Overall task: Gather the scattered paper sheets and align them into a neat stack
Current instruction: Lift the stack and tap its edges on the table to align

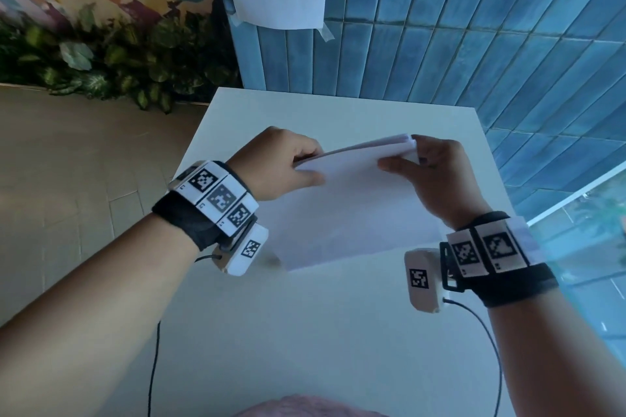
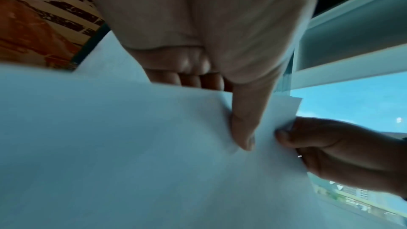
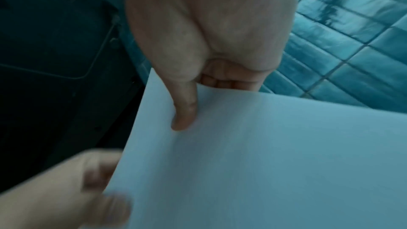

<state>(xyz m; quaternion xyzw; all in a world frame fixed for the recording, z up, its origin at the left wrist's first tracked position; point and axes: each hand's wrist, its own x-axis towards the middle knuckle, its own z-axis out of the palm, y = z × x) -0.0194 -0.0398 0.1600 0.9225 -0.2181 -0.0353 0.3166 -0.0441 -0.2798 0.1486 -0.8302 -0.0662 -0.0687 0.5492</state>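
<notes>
Stack of plain white paper sheets [image 1: 352, 200] held tilted above the white tabletop [image 1: 305, 332], lower edge near it (contact unclear). Left hand [image 1: 281, 166] grip pinches the left edge, thumb on top; right hand [image 1: 437, 176] grip pinches the right corner. No legible writing.

The paper stack [image 1: 352, 200] stands over the table [image 1: 305, 332], left hand [image 1: 271, 166] and right hand [image 1: 437, 179] at its sides.

Paper sheets [image 1: 352, 200]: white, matt, smooth. Table [image 1: 305, 332]: white, smooth, slight sheen. Wall tiles [image 1: 474, 27]: blue, glossy, streaked glaze. Floor [image 1: 67, 179]: beige, matt tile. Wrist straps [image 1: 189, 220]: black cloth; marker blocks look like hard white plastic.
</notes>
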